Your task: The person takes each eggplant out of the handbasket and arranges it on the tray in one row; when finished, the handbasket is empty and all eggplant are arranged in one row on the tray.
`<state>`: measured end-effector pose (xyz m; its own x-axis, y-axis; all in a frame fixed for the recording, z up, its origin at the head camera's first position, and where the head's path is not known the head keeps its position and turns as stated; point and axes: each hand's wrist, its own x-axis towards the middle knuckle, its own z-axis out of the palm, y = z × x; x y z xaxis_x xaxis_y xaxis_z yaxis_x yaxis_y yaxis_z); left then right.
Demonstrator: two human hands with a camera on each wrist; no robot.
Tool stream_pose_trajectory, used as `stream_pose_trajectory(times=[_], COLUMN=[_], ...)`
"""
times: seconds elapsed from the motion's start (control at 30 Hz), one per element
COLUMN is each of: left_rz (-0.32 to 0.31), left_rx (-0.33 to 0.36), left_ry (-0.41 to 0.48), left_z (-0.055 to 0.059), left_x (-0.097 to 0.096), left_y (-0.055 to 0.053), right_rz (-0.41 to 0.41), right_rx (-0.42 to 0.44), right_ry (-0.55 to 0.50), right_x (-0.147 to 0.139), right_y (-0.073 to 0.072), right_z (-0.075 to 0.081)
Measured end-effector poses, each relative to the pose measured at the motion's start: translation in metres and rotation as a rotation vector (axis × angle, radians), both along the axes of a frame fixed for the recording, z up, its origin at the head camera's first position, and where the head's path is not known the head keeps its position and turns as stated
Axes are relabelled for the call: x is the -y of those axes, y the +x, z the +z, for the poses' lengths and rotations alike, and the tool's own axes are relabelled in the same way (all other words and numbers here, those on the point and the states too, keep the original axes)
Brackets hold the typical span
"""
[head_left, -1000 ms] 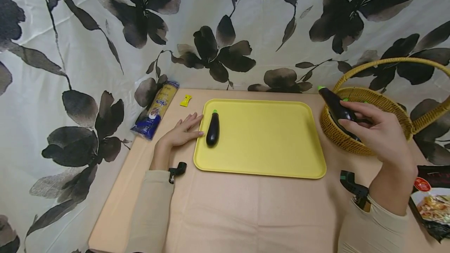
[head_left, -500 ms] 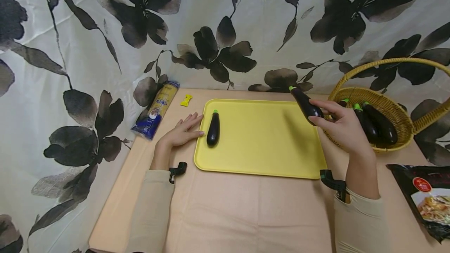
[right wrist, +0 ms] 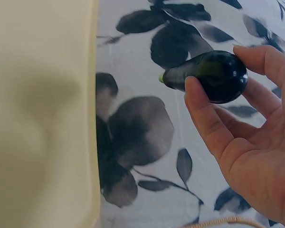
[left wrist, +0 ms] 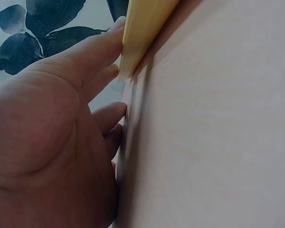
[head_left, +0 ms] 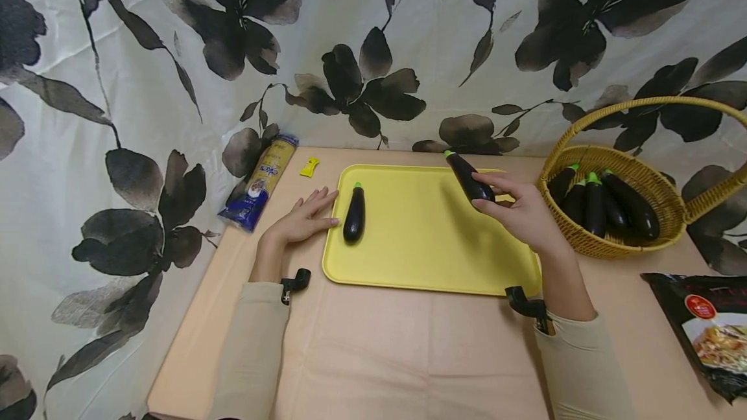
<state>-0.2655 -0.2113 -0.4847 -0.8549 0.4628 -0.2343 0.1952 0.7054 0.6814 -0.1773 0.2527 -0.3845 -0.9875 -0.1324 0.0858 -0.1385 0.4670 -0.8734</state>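
My right hand (head_left: pixel 522 212) pinches a dark purple eggplant (head_left: pixel 465 175) with a green tip, holding it above the right part of the yellow tray (head_left: pixel 420 258). In the right wrist view, thumb and fingers sit around the thick end of that eggplant (right wrist: pixel 218 76). A second eggplant (head_left: pixel 353 214) lies on the tray near its left edge. My left hand (head_left: pixel 300 218) rests with extended fingers at the tray's left side, the thumb on the rim. The left wrist view shows the left thumb against the tray's edge (left wrist: pixel 140 38).
To the right stands a wicker basket (head_left: pixel 671 193) with a tall handle, several eggplants (head_left: pixel 633 206) inside. A black food packet (head_left: pixel 706 336) lies in front of it. At the back left are a blue and yellow bag (head_left: pixel 259 183) and a small yellow wrapper (head_left: pixel 308 166).
My right hand has carried an eggplant from the basket leftward to above the tray. The left hand and the eggplant on the tray have stayed in place.
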Motion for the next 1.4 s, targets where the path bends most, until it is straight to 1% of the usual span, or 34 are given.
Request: stream_pose_trajectory(times=[0.13, 0.27, 0.43, 0.8, 0.97, 1.13, 1.27, 1.4], left_rz=[-0.001, -0.004, -0.014, -0.006, -0.008, -0.013, -0.012, -0.008], left_rx=[-0.002, -0.014, -0.016, -0.001, -0.001, -0.004, -0.002, 0.001], left_ry=[-0.006, -0.011, -0.011, -0.005, -0.006, -0.01, -0.008, -0.008], left_z=[0.0, 0.001, 0.001, 0.002, 0.002, 0.002, 0.003, 0.002], left_x=[0.0, 0.001, 0.001, 0.001, 0.001, 0.001, 0.0, 0.0], left_y=[0.0, -0.001, -0.002, -0.002, -0.002, 0.0, 0.0, 0.0], right_rz=[0.052, 0.092, 0.132, 0.191, 0.238, 0.255, 0.273, 0.32], right_rx=[-0.032, -0.049, -0.02, -0.009, -0.006, 0.02, 0.035, 0.046], right_ry=[-0.005, 0.023, 0.041, 0.137, 0.149, 0.19, 0.216, 0.274], right_x=[0.014, 0.028, 0.048, 0.089, 0.103, 0.113, 0.118, 0.122], right_y=[-0.005, -0.012, -0.017, -0.026, -0.031, -0.032, -0.033, -0.031], right_z=[-0.007, -0.018, -0.029, -0.049, -0.056, -0.063, -0.065, -0.065])
